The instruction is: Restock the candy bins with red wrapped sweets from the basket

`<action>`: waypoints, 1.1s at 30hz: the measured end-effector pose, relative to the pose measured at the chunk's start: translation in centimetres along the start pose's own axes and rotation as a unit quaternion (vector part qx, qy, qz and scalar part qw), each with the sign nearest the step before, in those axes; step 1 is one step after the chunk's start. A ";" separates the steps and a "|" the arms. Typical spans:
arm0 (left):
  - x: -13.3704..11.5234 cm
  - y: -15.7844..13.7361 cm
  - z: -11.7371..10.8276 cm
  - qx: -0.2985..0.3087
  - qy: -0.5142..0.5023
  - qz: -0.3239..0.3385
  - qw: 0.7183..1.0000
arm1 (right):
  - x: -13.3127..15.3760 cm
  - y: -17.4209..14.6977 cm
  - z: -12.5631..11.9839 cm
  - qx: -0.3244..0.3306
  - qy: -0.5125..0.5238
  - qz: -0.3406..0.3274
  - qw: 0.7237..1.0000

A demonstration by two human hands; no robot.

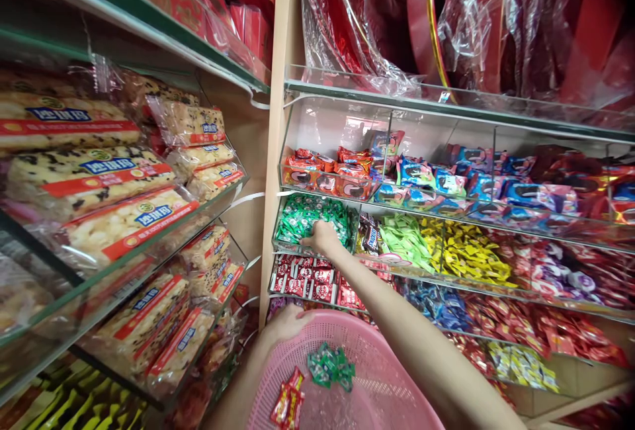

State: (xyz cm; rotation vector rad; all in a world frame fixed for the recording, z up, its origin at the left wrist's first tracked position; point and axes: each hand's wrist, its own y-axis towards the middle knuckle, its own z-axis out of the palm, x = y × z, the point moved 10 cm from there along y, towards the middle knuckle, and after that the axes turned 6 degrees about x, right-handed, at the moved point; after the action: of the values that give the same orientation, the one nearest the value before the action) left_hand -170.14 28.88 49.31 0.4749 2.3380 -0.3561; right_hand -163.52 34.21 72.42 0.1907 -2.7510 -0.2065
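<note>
My left hand (288, 324) is closed round the rim of a pink plastic basket (387, 344), at the bottom of the view. Inside the basket lie a small heap of green-wrapped candies (330, 367) and a few red-and-yellow packets (288, 403). Stretched forward, my right hand (323, 238) reaches over the front of a clear shelf bin with many green-wrapped candies (292, 218). Its fingers are curled down at the candies; what they grip, if anything, is hidden. Just right of that bin are dark Snickers packets (368, 235).
Light green packets (404, 241) and yellow packets (471, 255) fill bins to the right. Red-and-white packets (305, 278) sit below. Glass shelves at left hold wrapped puffed-rice bars (114, 172). A wooden upright (278, 119) divides the shelving. A glass ledge (446, 102) overhangs the bins.
</note>
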 end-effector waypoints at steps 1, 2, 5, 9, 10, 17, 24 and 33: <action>0.0 -0.1 -0.1 0.001 -0.002 0.001 1.000 | 0.0 0.0 0.0 0.001 0.005 -0.001 1.000; -0.1 -0.3 -0.1 0.001 -0.004 0.001 1.000 | -0.1 0.1 -0.1 0.002 0.013 -0.001 1.000; -0.2 -0.6 -0.4 0.002 -0.007 -0.007 1.000 | -1.0 0.1 -0.6 0.004 0.051 0.004 0.999; -0.2 -1.1 -0.9 -0.004 -0.007 -0.016 1.000 | -3.0 -0.1 -1.2 0.011 0.147 0.022 0.989; -0.2 -1.3 -1.1 -0.006 -0.008 -0.018 1.000 | -3.6 -0.2 -1.3 0.015 0.180 0.029 0.983; -0.3 -1.5 -1.4 -0.014 -0.002 -0.023 1.000 | -5.0 -1.1 -0.1 0.059 0.354 0.068 0.931; -0.6 -1.2 -1.3 -0.020 -0.007 -0.002 1.000 | -4.0 -0.5 1.0 0.053 0.343 0.075 0.935; -0.7 -1.3 -1.5 -0.021 -0.014 0.010 1.000 | -2.5 -0.6 0.0 -0.044 0.166 0.026 0.985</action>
State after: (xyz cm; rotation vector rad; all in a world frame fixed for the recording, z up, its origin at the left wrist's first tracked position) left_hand -171.10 28.11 50.97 0.4689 2.3076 -0.3007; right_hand -161.13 34.04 71.45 0.1170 -2.4072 -0.2561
